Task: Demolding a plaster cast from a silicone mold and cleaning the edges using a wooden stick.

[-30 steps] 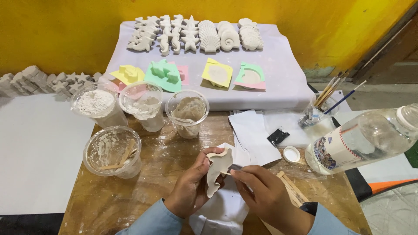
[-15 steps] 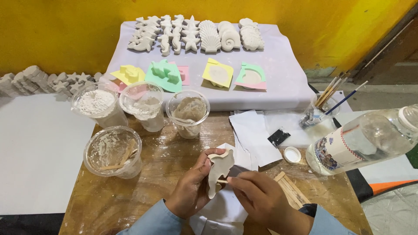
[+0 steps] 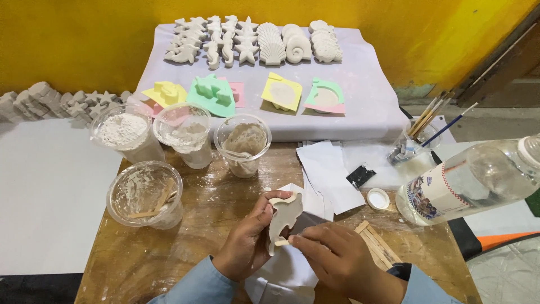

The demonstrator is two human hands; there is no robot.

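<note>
Near the front edge of the wooden table [image 3: 169, 259], a white plaster figure [image 3: 284, 217] of animal shape is held upright between both hands. The left hand [image 3: 247, 236] is wrapped around the figure's left side, its fingers clamped on it with the thumb laid along the top. The right hand [image 3: 337, 259] is placed just right of the figure, and its thumb and forefinger are pinched together on a thin wooden stick [image 3: 283, 242] whose tip touches the figure's lower edge. White paper [image 3: 281, 278] is spread beneath the hands. Farther back on the left, four clear plastic cups are grouped: a cup of white powder [image 3: 122, 130], a cup with plaster residue [image 3: 183, 133], a cup of greyish mix [image 3: 243, 143] and, nearest, a smeared cup [image 3: 145, 193] holding a flat stick. On the right, a clear plastic bottle [image 3: 472, 180] lies on its side, with its white cap [image 3: 377, 198] beside it and a jar of paintbrushes [image 3: 413, 146] behind. At the far side, on a pale cloth [image 3: 365, 107], coloured moulds [image 3: 211, 93] are ranged in a row, and white cast shapes [image 3: 253, 39] are laid behind them.
</note>
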